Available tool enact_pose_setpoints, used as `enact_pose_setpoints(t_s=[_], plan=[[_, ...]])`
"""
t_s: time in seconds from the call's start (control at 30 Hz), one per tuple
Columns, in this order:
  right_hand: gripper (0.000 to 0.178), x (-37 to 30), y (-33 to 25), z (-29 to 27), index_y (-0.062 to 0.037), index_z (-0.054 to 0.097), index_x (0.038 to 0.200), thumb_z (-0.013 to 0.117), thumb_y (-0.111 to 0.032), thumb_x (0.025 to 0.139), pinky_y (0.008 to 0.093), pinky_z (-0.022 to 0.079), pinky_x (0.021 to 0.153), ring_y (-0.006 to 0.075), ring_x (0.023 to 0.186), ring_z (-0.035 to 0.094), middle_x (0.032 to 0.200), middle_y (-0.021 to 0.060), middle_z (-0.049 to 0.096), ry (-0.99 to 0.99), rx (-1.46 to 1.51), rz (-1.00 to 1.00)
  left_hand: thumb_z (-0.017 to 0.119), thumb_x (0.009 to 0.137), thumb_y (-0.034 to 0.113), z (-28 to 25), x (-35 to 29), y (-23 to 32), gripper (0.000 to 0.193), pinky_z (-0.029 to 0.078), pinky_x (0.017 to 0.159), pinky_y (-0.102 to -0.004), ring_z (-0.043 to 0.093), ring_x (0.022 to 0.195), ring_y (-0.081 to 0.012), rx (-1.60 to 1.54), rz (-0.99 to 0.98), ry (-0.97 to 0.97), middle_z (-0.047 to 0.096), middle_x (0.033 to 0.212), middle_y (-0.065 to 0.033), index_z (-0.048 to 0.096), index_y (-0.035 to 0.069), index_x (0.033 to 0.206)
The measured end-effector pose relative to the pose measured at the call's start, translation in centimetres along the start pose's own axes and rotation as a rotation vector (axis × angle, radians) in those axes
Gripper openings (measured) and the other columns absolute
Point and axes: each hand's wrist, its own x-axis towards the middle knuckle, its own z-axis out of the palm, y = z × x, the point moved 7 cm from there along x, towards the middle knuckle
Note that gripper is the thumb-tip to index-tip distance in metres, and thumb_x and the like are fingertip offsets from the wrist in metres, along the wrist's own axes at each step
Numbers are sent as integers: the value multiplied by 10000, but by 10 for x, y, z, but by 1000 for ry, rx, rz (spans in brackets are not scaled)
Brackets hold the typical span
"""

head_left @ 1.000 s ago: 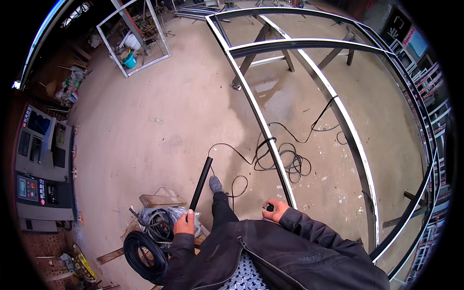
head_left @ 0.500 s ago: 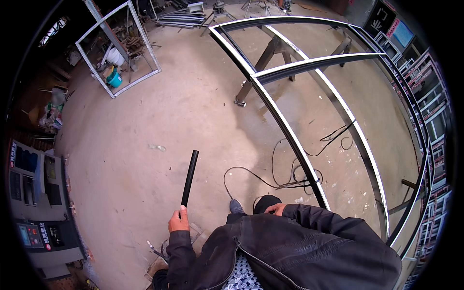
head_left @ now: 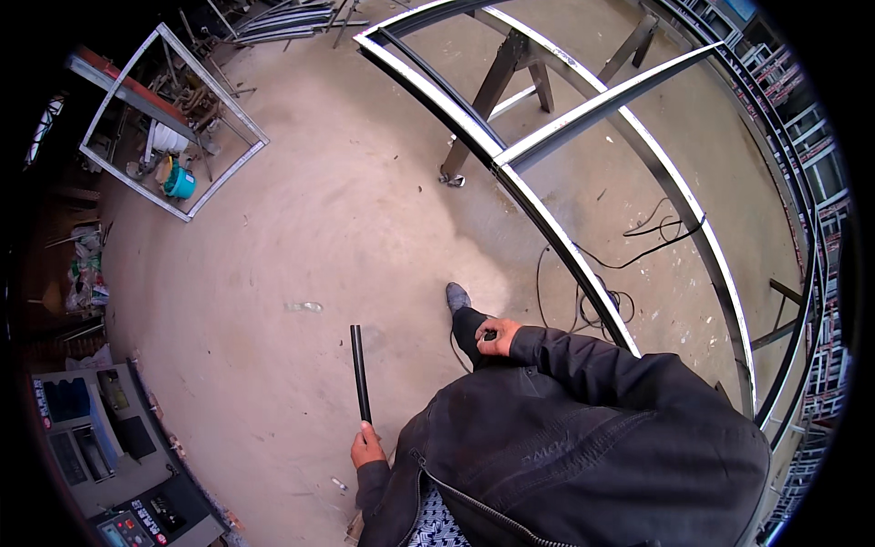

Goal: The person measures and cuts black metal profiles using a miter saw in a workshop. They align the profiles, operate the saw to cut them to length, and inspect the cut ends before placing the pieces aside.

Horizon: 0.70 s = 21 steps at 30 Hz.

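My left hand [head_left: 367,447] is closed round the lower end of a straight black bar [head_left: 360,374], which points forward over the floor. In front of my jacket is my right hand [head_left: 499,335], its fingers curled in. Something small and dark shows at those fingers, too small to name. To the right of my hands lies a big white and black metal window frame [head_left: 540,223] with crossbars, raised off the floor. Neither hand touches it.
Dark trestles [head_left: 497,100] bear the big frame. Black cable [head_left: 597,305] lies looped on the floor beneath it. A smaller frame [head_left: 228,187] stands at far left near a teal bucket [head_left: 180,183]. A grey machine [head_left: 137,456] is at lower left. More frames [head_left: 825,219] line the right.
I have stepped forward, and one shoe now shows farther ahead. The bar has tilted from leaning right to leaning slightly left. My right hand has come up and shows more fully.
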Motion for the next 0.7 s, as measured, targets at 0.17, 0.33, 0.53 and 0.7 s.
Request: enact_pose_setpoints(t_s=[0.17, 0.33, 0.53, 0.7], plan=[[457, 82, -80, -56, -108, 730, 1128, 752, -408, 785, 383, 548, 912, 305, 998, 711, 1022, 163, 742, 106, -41, 9, 477, 1050, 586, -31, 85, 23, 710, 448, 595, -363, 535, 562, -189, 4, -79, 17, 549, 563, -74, 661, -15, 720], [461, 153, -154, -115, -80, 704, 1123, 743, -401, 794, 383, 562, 849, 289, 904, 716, 940, 147, 735, 200, -44, -56, 490, 1030, 633, -45, 158, 94, 728, 312, 470, -300, 414, 455, -119, -302, -125, 33, 443, 511, 6, 597, 17, 659], [463, 208, -220, -144, -61, 694, 1119, 739, -401, 807, 385, 558, 833, 279, 880, 708, 923, 149, 722, 313, 8, -30, 494, 1016, 663, -46, 259, 132, 742, 253, 429, -294, 355, 415, -98, -345, -150, -31, 404, 483, 16, 585, 22, 655], [459, 252, -239, -142, -51, 700, 1124, 744, -396, 824, 383, 563, 849, 267, 901, 714, 952, 159, 729, 387, 107, 109, 485, 1013, 676, -61, 378, 161, 760, 322, 472, -297, 430, 458, -116, -230, -106, -123, 446, 494, -8, 609, 9, 670]])
